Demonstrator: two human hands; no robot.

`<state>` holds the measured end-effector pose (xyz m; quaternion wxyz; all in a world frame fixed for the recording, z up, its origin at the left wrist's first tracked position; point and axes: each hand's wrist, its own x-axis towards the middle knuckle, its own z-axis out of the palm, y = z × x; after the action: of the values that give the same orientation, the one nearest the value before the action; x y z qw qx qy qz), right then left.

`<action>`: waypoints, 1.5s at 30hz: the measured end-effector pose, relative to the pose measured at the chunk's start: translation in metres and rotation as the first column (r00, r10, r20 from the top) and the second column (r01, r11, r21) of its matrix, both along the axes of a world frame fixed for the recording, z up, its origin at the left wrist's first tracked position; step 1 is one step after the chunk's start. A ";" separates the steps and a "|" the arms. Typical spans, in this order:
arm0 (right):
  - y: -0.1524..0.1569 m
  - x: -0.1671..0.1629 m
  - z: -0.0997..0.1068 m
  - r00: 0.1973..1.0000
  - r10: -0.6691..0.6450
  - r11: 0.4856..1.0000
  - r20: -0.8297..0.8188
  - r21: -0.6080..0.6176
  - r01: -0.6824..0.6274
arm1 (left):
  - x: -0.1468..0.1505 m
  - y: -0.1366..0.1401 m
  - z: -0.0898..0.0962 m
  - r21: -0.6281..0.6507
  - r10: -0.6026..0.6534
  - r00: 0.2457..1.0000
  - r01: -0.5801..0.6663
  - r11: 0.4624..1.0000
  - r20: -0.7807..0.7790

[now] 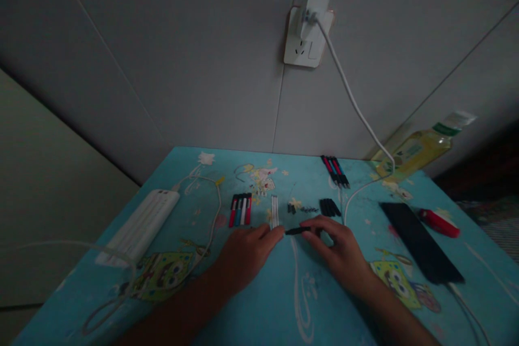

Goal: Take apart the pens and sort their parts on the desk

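My right hand pinches a slim black pen part between thumb and fingertips, holding it level above the table. My left hand is closed, its fingertips meeting the part's left end; whatever lies inside those fingers is hidden. Just beyond the left hand lie several silvery refills side by side. Left of them is a row of red, blue and white pen barrels with dark ends. Small black pieces, a line of little springs and several black grips lie behind the right hand.
Several whole pens lie near the wall. A white power strip with a looping cable is on the left. On the right are a dark phone, a red object and an oil bottle. A charger hangs from the wall socket.
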<state>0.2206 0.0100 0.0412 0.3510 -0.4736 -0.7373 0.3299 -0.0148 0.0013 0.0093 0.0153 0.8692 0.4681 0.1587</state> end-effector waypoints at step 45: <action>0.027 0.000 -0.011 0.957 -0.056 0.911 0.283 0.406 -0.067 | 0.002 0.002 0.000 -0.077 0.065 0.995 -0.071 0.994 -0.073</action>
<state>0.2202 0.0367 0.0299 0.3303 -0.4298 -0.8348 0.0957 -0.0126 0.0038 0.0093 0.0280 0.8565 0.5036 0.1095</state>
